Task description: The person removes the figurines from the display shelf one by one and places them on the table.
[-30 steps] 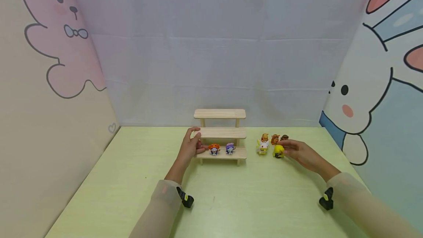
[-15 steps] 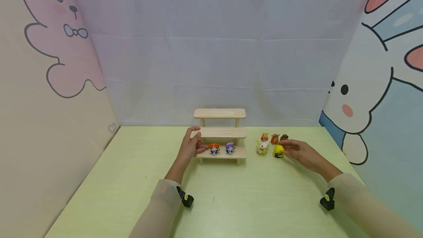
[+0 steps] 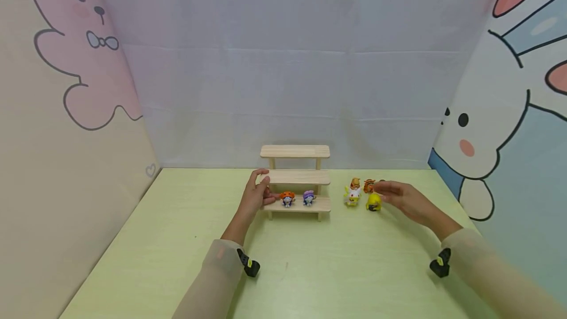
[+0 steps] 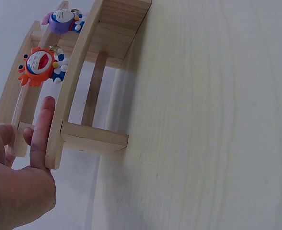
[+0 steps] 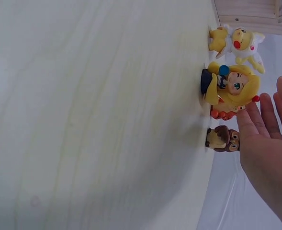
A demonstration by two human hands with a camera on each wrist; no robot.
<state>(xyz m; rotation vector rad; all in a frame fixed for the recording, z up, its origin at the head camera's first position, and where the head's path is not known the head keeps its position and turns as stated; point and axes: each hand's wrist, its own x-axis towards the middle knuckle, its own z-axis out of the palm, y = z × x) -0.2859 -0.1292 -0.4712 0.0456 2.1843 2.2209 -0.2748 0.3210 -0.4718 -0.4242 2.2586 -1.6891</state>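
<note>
My left hand (image 3: 255, 197) holds the left end of a three-tier wooden display stand (image 3: 295, 151). In the left wrist view one finger lies along the lowest tier and the thumb is at the middle one. On that lowest tier stand a figurine with an orange crab hat (image 3: 287, 199) and one with a purple hat (image 3: 308, 198). My right hand (image 3: 405, 202), fingers extended, hovers beside a yellow-haired girl figurine (image 5: 239, 86) on the table. Near it are a yellow-and-white figurine (image 5: 239, 42), a partly hidden orange striped figurine (image 3: 369, 185) and an owl figurine (image 5: 222, 139).
The pale green table (image 3: 288, 279) meets a white cloth backdrop (image 3: 288, 73) behind the stand. Side panels carry a pink bear drawing (image 3: 84, 73) on the left and a white rabbit drawing (image 3: 487, 127) on the right.
My right hand has risen slightly and its fingers have straightened, covering most of the owl figurine in the head view. My left hand and the stand keep their place.
</note>
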